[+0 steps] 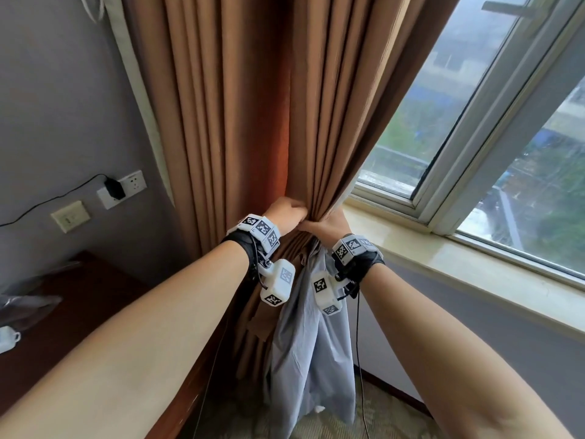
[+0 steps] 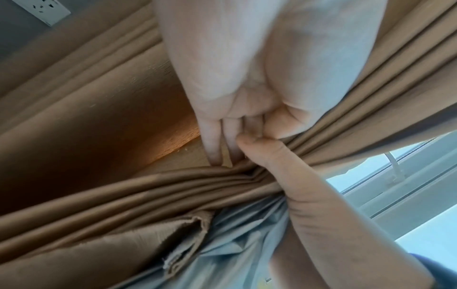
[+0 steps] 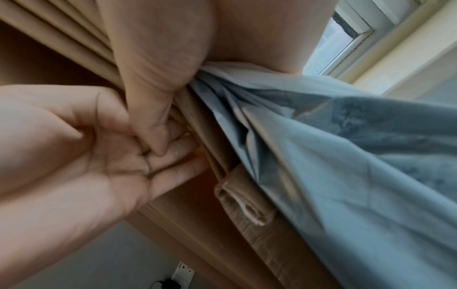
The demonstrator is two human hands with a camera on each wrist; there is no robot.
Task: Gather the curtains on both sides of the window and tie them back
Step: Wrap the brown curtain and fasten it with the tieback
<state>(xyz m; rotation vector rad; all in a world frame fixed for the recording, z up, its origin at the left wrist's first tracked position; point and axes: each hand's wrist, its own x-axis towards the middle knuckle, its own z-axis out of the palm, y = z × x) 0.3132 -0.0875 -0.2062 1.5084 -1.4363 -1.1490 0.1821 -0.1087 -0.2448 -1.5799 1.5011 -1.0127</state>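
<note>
At far left in the head view, a dark wooden table (image 1: 95,299), edge running toward the curtain, with a small white cup (image 1: 8,339) and crumpled clear plastic (image 1: 25,307) on top. Above, on the grey wall (image 1: 47,106), a beige switch plate (image 1: 70,216) and a white socket strip (image 1: 122,189) with a black plug (image 1: 114,188) and its cable trailing left. Next, the brown curtain (image 1: 247,106), hanging in long vertical folds from the top of the view, pulled in to one narrow waist just left of the window sill (image 1: 443,258). At this waist, left hand (image 1: 285,213) from the left side, fingers (image 2: 210,140) nearly straight and together, tips pressing into the folds, thumb (image 2: 291,121) bent against the bunch; grip looks like a pinch. Right hand (image 1: 329,228) touching the left one, thumb (image 2: 259,144) laid across the brown folds and meeting the left fingers, other fingers hidden behind the cloth, so clamped around the bunch. Below the hands, pale grey-blue lining (image 1: 310,343) spilling loose toward the floor, with a folded raw hem of brown cloth (image 3: 245,203) beside it. Right of the curtain edge, open window glass (image 1: 443,106) uncovered, white frame (image 1: 493,122) slanting up, sill running to the right edge; grey wall below the sill and patterned carpet (image 1: 380,413) at the bottom.
</note>
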